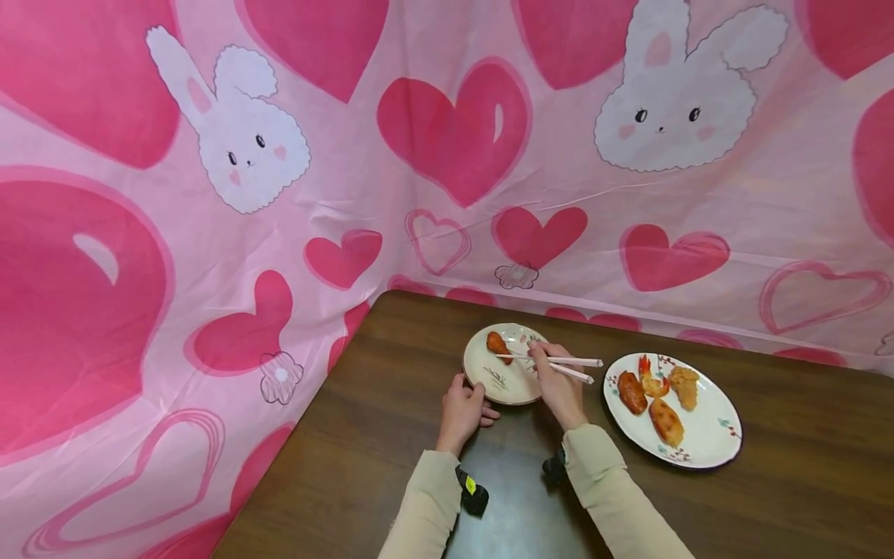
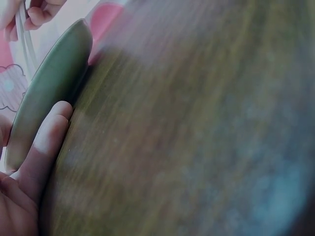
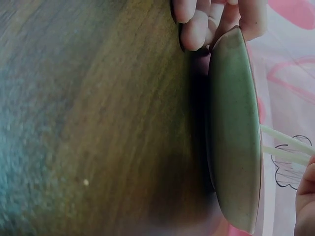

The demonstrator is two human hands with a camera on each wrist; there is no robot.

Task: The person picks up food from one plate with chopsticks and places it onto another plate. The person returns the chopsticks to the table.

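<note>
A small round plate (image 1: 517,390) stands near the table's far left corner, with a reddish-brown chicken drumstick (image 1: 497,343) on its left part. My left hand (image 1: 461,413) holds the plate's near-left rim, with the thumb at the edge and other fingers (image 2: 49,129) low against the underside. In my right hand (image 1: 561,394) is a pair of pale chopsticks (image 1: 581,362). Their tips reach over the plate to the drumstick's lower end; whether they grip it I cannot tell. The right wrist view shows the plate's side (image 3: 236,132) and the chopsticks reaching over its rim.
To the right lies an oval plate (image 1: 715,423) with a shrimp (image 1: 655,382), a fried nugget-like piece (image 1: 684,387) and two browned pieces, one a glazed piece (image 1: 632,392). The brown wooden table (image 1: 335,435) meets a pink cloth (image 1: 349,186) with hearts and rabbits behind and left.
</note>
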